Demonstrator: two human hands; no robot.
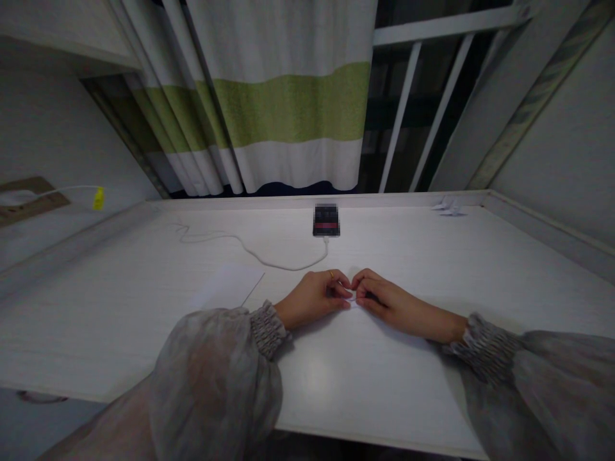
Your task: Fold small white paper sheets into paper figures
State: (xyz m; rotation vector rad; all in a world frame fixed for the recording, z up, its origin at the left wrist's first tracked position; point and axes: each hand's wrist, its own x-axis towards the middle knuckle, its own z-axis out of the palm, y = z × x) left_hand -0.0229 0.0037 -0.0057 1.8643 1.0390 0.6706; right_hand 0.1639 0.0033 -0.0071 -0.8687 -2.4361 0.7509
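Observation:
My left hand (317, 296) and my right hand (384, 301) meet at the middle of the white desk (336, 378), fingertips pinched together on a small white piece of paper (352, 299) that is mostly hidden under the fingers. Both hands rest on the desk surface with fingers curled. A ring shows on a finger of my left hand. A sheet of white paper (228, 286) lies flat just left of my left wrist.
A phone (326, 220) lies at the back of the desk with a white cable (250, 251) running left toward a yellow plug (98, 198) on the wall. Small folded paper pieces (446, 207) sit at the back right. A striped curtain (288, 109) hangs behind.

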